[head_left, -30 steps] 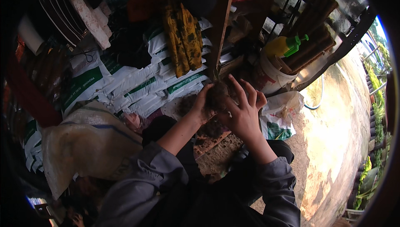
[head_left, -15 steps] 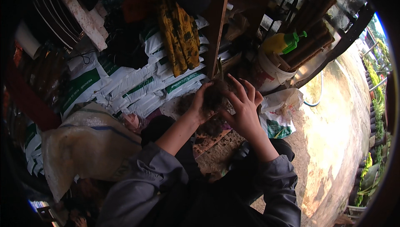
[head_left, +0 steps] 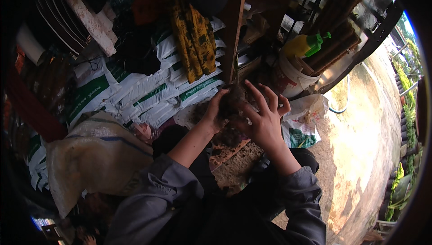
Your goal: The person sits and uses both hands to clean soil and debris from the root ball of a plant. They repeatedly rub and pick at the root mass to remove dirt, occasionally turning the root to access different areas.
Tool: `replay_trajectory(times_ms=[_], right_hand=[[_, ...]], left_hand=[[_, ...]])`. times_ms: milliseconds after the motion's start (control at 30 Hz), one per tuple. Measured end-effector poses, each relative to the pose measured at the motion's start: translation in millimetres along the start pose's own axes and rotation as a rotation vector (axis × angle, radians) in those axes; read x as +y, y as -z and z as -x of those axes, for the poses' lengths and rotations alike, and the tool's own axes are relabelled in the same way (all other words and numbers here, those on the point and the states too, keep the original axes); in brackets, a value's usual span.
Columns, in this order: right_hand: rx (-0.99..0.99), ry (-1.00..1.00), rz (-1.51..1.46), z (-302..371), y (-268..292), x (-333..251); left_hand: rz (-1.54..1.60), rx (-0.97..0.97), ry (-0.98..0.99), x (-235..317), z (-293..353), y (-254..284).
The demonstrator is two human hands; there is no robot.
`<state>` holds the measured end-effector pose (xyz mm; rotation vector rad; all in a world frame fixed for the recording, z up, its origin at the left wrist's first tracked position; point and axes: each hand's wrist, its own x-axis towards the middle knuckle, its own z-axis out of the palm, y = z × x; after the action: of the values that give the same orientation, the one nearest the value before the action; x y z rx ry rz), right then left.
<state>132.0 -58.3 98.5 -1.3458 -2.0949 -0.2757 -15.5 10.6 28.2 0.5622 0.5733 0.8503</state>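
In front of me, a dark clump of soil and roots point(head_left: 233, 101) is held between my two hands, with a narrow green leaf point(head_left: 236, 69) rising from its top. My left hand point(head_left: 215, 112) is wrapped around the clump's left side. On the other side, my right hand point(head_left: 266, 121) presses its thumb and forefinger against it while the remaining fingers are raised and spread. Below the clump lies dark loose soil point(head_left: 228, 138), partly on a reddish-brown board point(head_left: 227, 154). Fingertips behind the clump are hidden.
White and green packed bags point(head_left: 148, 94) are stacked at the left, behind a pale woven sack point(head_left: 99, 155). At the right stand a white bucket point(head_left: 294, 76), a yellow spray bottle with green top point(head_left: 307, 45) and a crumpled plastic bag point(head_left: 303, 119). A wooden post point(head_left: 238, 24) rises ahead.
My right hand has shifted slightly, its outer fingers spreading farther right and away from the clump. My left hand keeps nearly the same place around it.
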Motion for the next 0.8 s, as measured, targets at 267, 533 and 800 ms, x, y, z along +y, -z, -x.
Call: replay_trajectory(times_ms=[267, 533, 800], right_hand=[[-0.025, -0.083, -0.128, -1, 6, 20], [-0.135, -0.109, -0.246, 5, 9, 16], [0.001, 0.029, -0.175, 8, 16, 12]], left_hand=[[0.043, -0.051, -0.05, 1, -1, 0], [0.217, -0.036, -0.071, 0, 6, -10], [0.236, -0.088, -0.103, -1, 8, 4]])
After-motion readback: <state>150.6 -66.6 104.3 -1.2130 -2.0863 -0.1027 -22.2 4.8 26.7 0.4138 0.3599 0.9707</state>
